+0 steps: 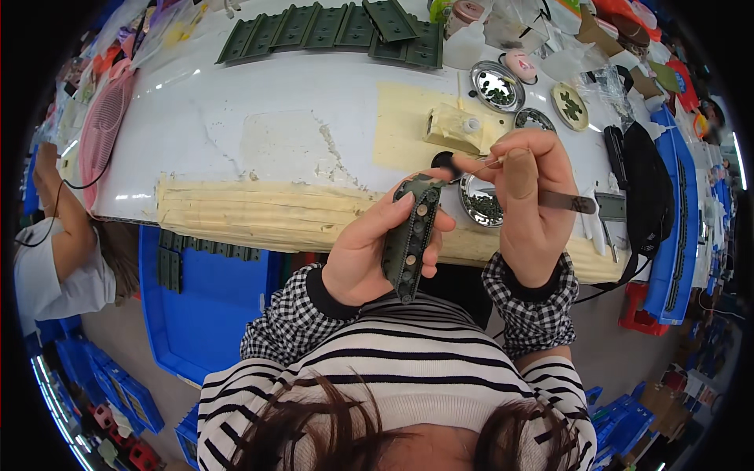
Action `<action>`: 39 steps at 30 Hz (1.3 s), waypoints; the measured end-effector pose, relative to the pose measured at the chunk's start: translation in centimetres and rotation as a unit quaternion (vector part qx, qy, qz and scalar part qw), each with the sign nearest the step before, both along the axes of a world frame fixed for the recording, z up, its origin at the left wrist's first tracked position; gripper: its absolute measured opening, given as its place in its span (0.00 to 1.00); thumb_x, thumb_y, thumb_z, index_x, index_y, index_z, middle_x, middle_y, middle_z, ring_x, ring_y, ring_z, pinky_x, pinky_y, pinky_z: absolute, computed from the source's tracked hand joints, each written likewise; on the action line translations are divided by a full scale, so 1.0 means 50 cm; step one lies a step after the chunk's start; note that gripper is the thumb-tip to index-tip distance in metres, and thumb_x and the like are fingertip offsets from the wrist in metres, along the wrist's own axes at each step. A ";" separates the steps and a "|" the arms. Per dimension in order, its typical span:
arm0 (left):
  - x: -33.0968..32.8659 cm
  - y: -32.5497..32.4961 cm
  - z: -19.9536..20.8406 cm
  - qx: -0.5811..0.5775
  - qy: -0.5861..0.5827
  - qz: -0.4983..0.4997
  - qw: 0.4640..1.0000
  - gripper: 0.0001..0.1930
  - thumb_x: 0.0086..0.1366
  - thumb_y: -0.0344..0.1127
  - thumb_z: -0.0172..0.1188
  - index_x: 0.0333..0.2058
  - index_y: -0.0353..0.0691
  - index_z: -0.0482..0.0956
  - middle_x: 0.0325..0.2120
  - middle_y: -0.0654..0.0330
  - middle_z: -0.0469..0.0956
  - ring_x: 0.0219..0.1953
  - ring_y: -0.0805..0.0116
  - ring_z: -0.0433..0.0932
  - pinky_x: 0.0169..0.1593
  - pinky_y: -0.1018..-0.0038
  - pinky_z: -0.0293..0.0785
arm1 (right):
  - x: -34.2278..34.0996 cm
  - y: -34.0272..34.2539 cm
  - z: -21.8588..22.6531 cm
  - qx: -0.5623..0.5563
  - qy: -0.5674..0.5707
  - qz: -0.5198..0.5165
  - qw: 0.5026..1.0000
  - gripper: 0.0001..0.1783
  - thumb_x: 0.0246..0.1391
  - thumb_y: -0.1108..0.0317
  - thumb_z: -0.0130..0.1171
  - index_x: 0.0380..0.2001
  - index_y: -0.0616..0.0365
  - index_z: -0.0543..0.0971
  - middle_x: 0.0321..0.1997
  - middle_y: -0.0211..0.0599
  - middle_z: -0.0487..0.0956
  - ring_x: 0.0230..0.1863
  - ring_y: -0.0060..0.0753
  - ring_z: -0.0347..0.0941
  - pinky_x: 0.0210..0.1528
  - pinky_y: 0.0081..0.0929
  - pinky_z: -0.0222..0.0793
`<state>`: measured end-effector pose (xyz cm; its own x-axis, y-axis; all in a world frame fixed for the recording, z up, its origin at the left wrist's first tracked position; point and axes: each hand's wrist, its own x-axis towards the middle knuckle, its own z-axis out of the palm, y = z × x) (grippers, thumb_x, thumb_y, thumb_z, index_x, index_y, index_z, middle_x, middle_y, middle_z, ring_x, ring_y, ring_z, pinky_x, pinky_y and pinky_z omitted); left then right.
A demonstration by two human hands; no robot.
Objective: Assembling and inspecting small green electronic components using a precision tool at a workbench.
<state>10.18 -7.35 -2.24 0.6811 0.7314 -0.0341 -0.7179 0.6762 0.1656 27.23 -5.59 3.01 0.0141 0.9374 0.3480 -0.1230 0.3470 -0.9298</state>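
My left hand (363, 250) is closed around a dark green toy tank body (404, 250). Its side with a row of round wheels and a track faces up, two of the wheels tan at the centre. Close to the body's far end, my right hand (530, 206) pinches a thin needle-like tool (488, 166). A flat metal handle (567, 202), which looks like that of tweezers, sticks out of the same hand. A tan finger cover (519, 174) sits on one digit. Just beyond the body, a small black round piece (444, 161) is partly hidden by my fingers.
Small green parts fill metal dishes (497, 86) and another dish (481, 201) beside my right hand. A taped block (454, 130) stands on the table, with green panels (322, 27) at the far side. Padded tape covers the near edge (259, 212). Another person's arm (72, 220) is at left.
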 end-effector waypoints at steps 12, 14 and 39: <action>-0.003 -0.014 0.005 -0.015 0.002 -0.005 1.000 0.25 0.72 0.41 0.42 0.64 0.40 0.53 0.41 0.52 0.77 0.32 0.66 0.78 0.34 0.71 0.80 | -0.004 -0.013 0.000 -0.019 0.005 0.022 1.000 0.10 0.64 0.68 0.49 0.39 0.67 0.69 0.35 0.34 0.72 0.34 0.20 0.73 0.45 0.28 0.79; -0.003 -0.016 0.007 -0.018 0.004 -0.005 1.000 0.25 0.72 0.41 0.42 0.64 0.40 0.53 0.41 0.52 0.77 0.32 0.66 0.78 0.34 0.71 0.80 | -0.004 -0.016 0.002 -0.026 -0.003 0.016 1.000 0.10 0.64 0.68 0.49 0.39 0.67 0.69 0.36 0.35 0.72 0.34 0.21 0.74 0.45 0.28 0.78; -0.044 0.003 0.049 0.471 0.533 0.124 0.692 0.24 0.66 0.30 0.54 0.61 0.36 0.65 0.38 0.64 0.72 0.37 0.78 0.66 0.44 0.81 0.63 | -0.003 0.001 -0.007 0.088 -0.141 -0.014 0.986 0.04 0.59 0.76 0.55 0.36 0.67 0.74 0.35 0.36 0.73 0.33 0.19 0.73 0.34 0.14 0.69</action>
